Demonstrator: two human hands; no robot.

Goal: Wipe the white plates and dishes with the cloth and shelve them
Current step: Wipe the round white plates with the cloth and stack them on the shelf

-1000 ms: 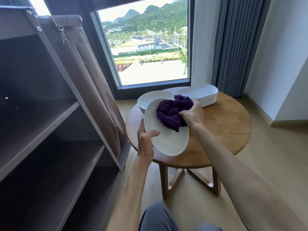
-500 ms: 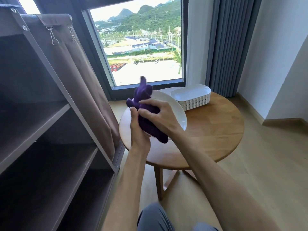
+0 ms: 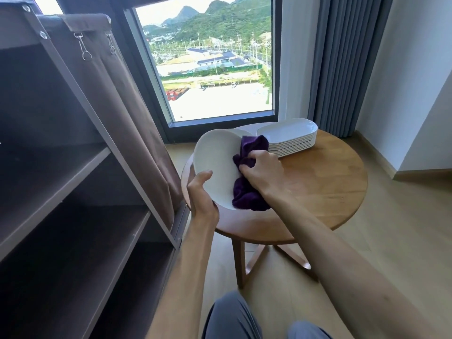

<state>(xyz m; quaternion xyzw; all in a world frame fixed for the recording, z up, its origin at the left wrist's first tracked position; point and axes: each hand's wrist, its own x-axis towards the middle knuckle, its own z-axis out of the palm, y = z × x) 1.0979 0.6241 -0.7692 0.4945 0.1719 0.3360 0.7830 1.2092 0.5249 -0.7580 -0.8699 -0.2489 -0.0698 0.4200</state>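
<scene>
A white oval plate (image 3: 215, 165) is held tilted above the left edge of the round wooden table (image 3: 325, 192). My left hand (image 3: 201, 194) grips its lower rim, thumb on the face. My right hand (image 3: 263, 172) holds a bunched purple cloth (image 3: 247, 192) against the plate's right side. A stack of white oblong dishes (image 3: 291, 138) stands at the table's back. Another white plate's rim (image 3: 241, 132) shows behind the held plate.
A dark brown shelf unit (image 3: 73, 192) with bare shelves stands at the left, its fabric cover (image 3: 132, 113) drawn aside. A large window (image 3: 215, 69) is behind the table and grey curtains (image 3: 347, 64) hang at the right. My knees (image 3: 232, 319) show at the bottom.
The plate has turned with its face toward me again. The cloth has moved from the plate's left edge to its right side, and my left hand now grips the lower rim.
</scene>
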